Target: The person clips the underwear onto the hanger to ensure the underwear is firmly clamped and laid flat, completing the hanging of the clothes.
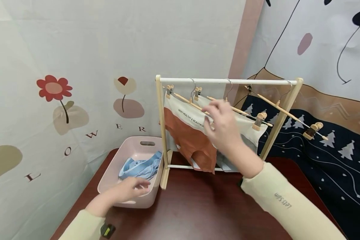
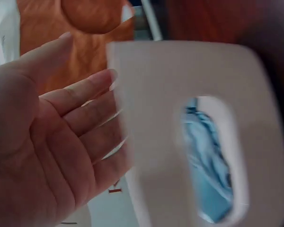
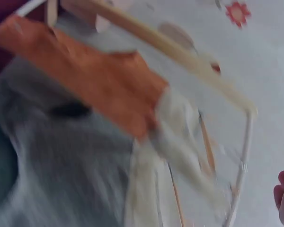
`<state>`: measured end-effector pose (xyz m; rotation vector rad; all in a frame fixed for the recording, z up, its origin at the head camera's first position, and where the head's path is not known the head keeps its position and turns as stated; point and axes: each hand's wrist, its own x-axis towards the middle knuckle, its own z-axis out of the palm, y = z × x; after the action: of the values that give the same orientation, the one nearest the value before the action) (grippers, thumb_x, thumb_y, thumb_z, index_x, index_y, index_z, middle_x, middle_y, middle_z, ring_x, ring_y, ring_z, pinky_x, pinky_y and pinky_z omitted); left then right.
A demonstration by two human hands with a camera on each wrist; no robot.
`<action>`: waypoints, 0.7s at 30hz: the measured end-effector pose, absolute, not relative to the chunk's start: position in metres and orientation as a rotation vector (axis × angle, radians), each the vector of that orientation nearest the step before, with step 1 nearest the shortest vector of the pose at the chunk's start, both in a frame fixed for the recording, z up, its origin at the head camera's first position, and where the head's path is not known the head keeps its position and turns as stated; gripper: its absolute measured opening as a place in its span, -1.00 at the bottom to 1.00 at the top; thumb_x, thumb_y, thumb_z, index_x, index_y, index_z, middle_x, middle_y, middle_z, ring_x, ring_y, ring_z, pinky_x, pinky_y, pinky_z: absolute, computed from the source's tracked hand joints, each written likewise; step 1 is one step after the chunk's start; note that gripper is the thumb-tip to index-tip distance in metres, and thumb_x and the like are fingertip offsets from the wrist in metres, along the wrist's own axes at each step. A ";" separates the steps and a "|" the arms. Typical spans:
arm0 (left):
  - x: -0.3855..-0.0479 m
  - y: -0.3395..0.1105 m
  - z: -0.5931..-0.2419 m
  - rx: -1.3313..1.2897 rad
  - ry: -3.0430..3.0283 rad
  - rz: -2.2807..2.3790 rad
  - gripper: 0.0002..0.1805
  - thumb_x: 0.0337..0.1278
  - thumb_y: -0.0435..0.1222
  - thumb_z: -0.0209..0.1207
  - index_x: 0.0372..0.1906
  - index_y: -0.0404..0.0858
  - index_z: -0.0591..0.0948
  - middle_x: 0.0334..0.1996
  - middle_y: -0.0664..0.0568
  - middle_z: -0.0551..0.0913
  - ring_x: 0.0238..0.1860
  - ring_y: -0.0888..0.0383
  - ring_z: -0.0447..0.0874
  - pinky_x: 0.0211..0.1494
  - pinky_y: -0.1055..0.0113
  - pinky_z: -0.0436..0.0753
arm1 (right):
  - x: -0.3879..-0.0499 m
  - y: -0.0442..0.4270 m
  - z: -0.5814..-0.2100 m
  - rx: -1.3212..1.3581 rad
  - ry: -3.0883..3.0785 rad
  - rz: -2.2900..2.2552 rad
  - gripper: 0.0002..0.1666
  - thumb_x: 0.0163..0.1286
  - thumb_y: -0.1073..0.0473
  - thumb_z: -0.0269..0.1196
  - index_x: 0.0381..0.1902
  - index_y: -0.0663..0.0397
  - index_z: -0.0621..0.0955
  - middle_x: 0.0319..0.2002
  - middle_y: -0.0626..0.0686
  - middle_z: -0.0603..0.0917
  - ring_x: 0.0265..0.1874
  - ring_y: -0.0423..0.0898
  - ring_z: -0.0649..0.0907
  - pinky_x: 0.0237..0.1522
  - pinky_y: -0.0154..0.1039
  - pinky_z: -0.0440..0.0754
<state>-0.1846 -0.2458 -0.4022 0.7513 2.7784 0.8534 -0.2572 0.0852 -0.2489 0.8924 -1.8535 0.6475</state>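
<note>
My left hand (image 1: 131, 190) hovers at the near rim of a pink basket (image 1: 108, 178), palm and relaxed fingers bare in the left wrist view. Light-blue underpants (image 1: 142, 168) lie crumpled inside the basket. Raised in front of a small clothes rack (image 1: 228, 81), my right hand (image 1: 222, 125) has loosely bent fingers and grips nothing. Close behind it, orange-and-white underpants (image 1: 186, 133) hang from a clip hanger (image 1: 183, 98). Grey-and-white underpants (image 1: 250, 135) hang behind them on a second hanger (image 1: 243, 112); my right hand and forearm partly hide both pairs.
A third hanger (image 1: 291, 115) with clips carries no garment at the rack's right end. The rack's wooden foot (image 1: 165, 173) stands beside the basket on a dark red table (image 1: 192, 206). Printed cloth (image 1: 78, 40) covers the walls behind.
</note>
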 end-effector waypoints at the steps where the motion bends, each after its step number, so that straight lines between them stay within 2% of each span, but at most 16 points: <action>1: -0.179 -0.247 -0.407 0.745 2.775 0.859 -0.57 0.20 -0.12 0.18 -0.04 -0.41 0.60 -0.18 -0.09 0.70 -0.19 0.12 0.67 -0.11 0.23 0.62 | -0.256 0.078 -0.256 0.932 -1.850 0.617 -0.79 0.14 0.39 0.16 -0.22 0.23 0.59 -0.16 0.22 0.54 -0.15 0.13 0.50 -0.02 -0.05 0.44; 4: -0.169 -0.248 -0.420 0.741 2.796 0.879 -0.61 0.17 -0.13 0.20 -0.08 -0.38 0.63 -0.20 -0.06 0.71 -0.20 0.15 0.68 -0.10 0.20 0.63 | -0.253 0.057 -0.282 1.023 -1.868 0.562 -0.79 0.11 0.36 0.16 -0.24 0.18 0.60 -0.18 0.16 0.56 -0.16 0.08 0.54 -0.01 -0.07 0.49; 7: -0.164 -0.248 -0.429 0.744 2.836 0.901 -0.64 0.17 -0.14 0.21 -0.08 -0.33 0.64 -0.17 -0.04 0.71 -0.15 0.13 0.68 -0.08 0.21 0.63 | -0.251 0.035 -0.308 1.079 -1.940 0.542 -0.78 0.09 0.33 0.17 -0.26 0.10 0.61 -0.22 0.06 0.57 -0.23 0.01 0.54 -0.13 -0.12 0.51; 11: -0.160 -0.245 -0.436 0.761 2.977 0.826 -0.75 0.19 -0.16 0.19 -0.13 -0.20 0.69 -0.22 0.10 0.73 -0.15 0.19 0.68 -0.09 0.27 0.62 | -0.251 0.002 -0.348 1.109 -2.077 0.539 -0.80 0.11 0.31 0.20 -0.26 0.04 0.63 -0.25 -0.03 0.57 -0.29 -0.07 0.53 -0.28 -0.19 0.49; 13: -0.159 -0.244 -0.439 0.758 3.048 0.776 -0.82 0.18 -0.17 0.19 -0.20 -0.13 0.72 -0.29 0.19 0.74 -0.20 0.26 0.67 -0.13 0.30 0.61 | -0.253 -0.014 -0.370 1.137 -2.142 0.517 -0.80 0.15 0.30 0.20 -0.25 0.02 0.64 -0.24 -0.05 0.58 -0.30 -0.09 0.54 -0.28 -0.22 0.51; 17: -0.156 -0.242 -0.440 0.715 3.082 0.776 -0.86 0.15 -0.16 0.22 -0.31 -0.08 0.74 -0.38 0.27 0.73 -0.30 0.36 0.65 -0.22 0.34 0.59 | -0.258 -0.041 -0.402 1.196 -2.326 0.421 -0.81 0.28 0.21 0.18 -0.17 -0.01 0.66 -0.19 -0.08 0.62 -0.24 -0.12 0.59 -0.18 -0.26 0.55; 21: -0.153 -0.242 -0.440 0.679 3.058 0.827 -0.87 0.13 -0.15 0.23 -0.37 -0.06 0.74 -0.44 0.30 0.72 -0.35 0.45 0.58 -0.29 0.39 0.56 | -0.260 -0.063 -0.413 1.224 -2.518 0.356 -0.74 0.35 0.13 0.14 -0.07 0.02 0.66 -0.08 -0.07 0.66 -0.05 -0.14 0.62 0.02 -0.25 0.54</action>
<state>-0.1525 -0.2422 -0.4397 0.6791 3.0581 0.8270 -0.2602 -0.0630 -0.4133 1.2242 -2.5180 0.3557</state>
